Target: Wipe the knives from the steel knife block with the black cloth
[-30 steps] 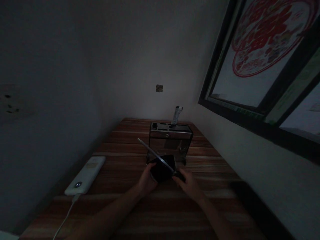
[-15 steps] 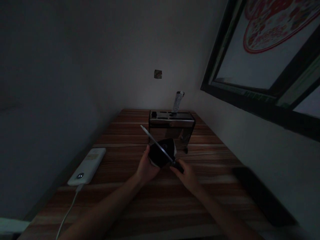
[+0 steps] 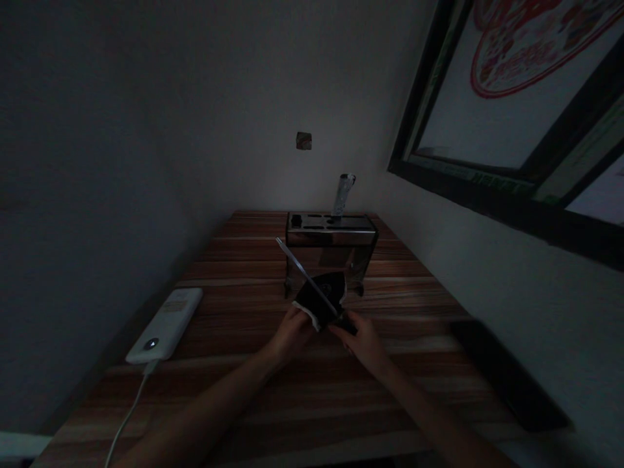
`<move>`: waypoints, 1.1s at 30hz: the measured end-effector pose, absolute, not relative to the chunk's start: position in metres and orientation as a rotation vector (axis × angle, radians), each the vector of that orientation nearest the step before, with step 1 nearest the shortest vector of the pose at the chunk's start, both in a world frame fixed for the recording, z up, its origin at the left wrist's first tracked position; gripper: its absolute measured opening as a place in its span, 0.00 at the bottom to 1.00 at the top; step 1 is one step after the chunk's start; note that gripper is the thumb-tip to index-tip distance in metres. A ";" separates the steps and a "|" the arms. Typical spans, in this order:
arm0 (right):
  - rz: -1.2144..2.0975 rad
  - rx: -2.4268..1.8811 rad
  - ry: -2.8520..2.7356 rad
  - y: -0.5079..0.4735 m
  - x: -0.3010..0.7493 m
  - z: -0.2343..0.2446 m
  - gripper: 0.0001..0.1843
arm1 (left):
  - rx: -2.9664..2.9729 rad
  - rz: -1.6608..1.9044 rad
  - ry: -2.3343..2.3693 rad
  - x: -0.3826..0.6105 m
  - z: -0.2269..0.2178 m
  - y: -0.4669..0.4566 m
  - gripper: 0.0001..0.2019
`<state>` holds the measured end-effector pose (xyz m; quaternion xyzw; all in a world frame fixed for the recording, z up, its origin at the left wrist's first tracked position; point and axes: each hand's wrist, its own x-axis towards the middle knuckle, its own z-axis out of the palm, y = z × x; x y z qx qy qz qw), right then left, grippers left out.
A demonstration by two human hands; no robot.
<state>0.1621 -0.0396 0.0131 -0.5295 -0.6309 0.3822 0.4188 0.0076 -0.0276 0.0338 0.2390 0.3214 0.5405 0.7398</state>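
A brown, streaky wood-patterned bench [image 3: 409, 312] is carrying a shiny, rectangular slotted stand [image 3: 331, 229]. Before it, the left hand [image 3: 292, 335] is gripping a black, pale-edged cloth [image 3: 332, 285]; the right hand [image 3: 363, 344], nearer the handle, is clasping a thin, silvery, dark-handled tool [image 3: 301, 268] that is slanting over the cloth, away and leftward.
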 end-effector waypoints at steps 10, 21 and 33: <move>1.029 -1.289 -1.575 -0.045 0.159 0.012 0.05 | 0.922 1.246 0.846 0.014 0.039 -0.034 0.20; 0.847 -1.217 -1.708 -0.048 0.157 0.016 0.08 | 1.050 1.346 0.930 0.018 0.036 -0.042 0.14; 0.737 -1.198 -1.818 -0.045 0.157 0.012 0.13 | 1.182 1.423 1.021 0.013 0.044 -0.038 0.14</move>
